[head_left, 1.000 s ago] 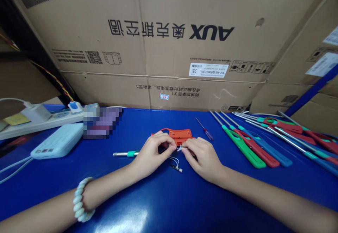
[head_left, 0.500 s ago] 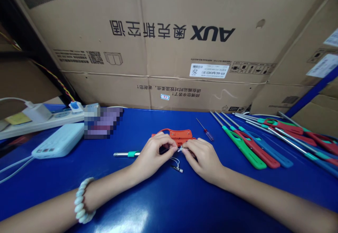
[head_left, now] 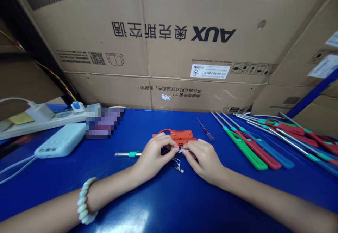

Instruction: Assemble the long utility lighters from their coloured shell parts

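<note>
Above the blue table, my left hand (head_left: pixel 159 152) and my right hand (head_left: pixel 204 159) meet with pinched fingertips. Between them shows a small white part (head_left: pixel 181 149), gripped by my right fingertips. What my left finger and thumb pinch is hidden. Just behind my hands lie the opened orange housing halves (head_left: pixel 182 134) of a long-necked lighter, partly covered by my fingers. A metal lighter tube (head_left: pixel 123 154) with a teal collar sticks out to the left of my left hand. Below the fingertips lies a small piece with thin white wires (head_left: pixel 179 169).
A screwdriver (head_left: pixel 209 134) lies behind my right hand. Several long-necked lighters in green (head_left: pixel 246 150), red and blue lie at right. On the left are a power bank (head_left: pixel 62 141) and a power strip (head_left: pixel 60 116). A cardboard box (head_left: pixel 169 56) stands behind.
The whole view has shifted very slightly. Both hands keep their pinched pose at nearly the same place, with the fingertips barely moved around the white part.
</note>
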Demonstrator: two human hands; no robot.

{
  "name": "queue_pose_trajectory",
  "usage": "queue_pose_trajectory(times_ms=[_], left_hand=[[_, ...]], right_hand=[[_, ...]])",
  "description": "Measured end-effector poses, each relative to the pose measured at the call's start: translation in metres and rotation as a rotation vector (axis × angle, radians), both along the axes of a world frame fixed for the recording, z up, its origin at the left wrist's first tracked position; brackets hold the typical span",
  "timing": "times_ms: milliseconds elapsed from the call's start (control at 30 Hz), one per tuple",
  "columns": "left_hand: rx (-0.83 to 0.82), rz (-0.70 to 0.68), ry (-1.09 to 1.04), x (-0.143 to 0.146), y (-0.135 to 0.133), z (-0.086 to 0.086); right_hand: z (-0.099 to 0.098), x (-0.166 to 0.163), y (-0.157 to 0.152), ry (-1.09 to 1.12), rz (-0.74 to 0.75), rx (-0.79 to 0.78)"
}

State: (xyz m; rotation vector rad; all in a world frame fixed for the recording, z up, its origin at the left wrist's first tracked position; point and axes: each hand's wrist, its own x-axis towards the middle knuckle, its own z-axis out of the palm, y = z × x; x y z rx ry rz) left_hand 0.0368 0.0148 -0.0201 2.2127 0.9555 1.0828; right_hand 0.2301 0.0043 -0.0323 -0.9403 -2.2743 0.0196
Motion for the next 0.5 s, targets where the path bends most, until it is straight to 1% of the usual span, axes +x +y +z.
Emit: queue_pose_trajectory(times_ms=[500], left_hand=[[-0.01, 0.009, 0.025, 0.001, -0.0016, 0.0007]], right_hand=[[0.0009, -0.0003, -0.0005, -0.018, -0.001, -0.006]])
